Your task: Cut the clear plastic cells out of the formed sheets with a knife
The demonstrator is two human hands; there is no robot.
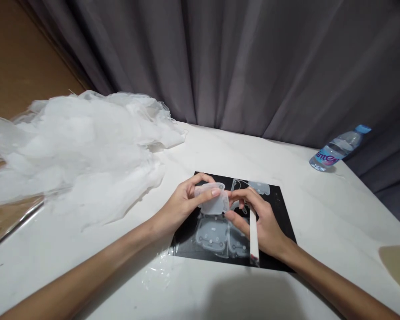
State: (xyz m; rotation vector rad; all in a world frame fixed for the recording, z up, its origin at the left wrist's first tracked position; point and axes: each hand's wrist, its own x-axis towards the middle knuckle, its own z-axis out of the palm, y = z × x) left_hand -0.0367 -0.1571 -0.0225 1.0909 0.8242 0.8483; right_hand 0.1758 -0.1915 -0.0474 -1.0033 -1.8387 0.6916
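Observation:
My left hand (196, 195) pinches a translucent white plastic piece (213, 203) with rounded corners and a wavy edge, the thumb lying across its front. At the piece's right edge, the fingertips of my right hand (256, 213) are closed in close to it. A slim white stick-like tool (254, 235) with a darker lower end is tucked in my right hand and points down toward me; its exact kind is unclear. Beneath both hands lies a black sheet (286, 226) bearing similar cloudy shapes (211, 233), some partly hidden by the hands.
A large heap of sheer white fabric (96, 142) covers the left of the white table (226, 142). A water bottle (336, 151) with a blue cap stands at the back right. Behind hangs a grey curtain (220, 62). A beige object (398, 266) shows at the right edge.

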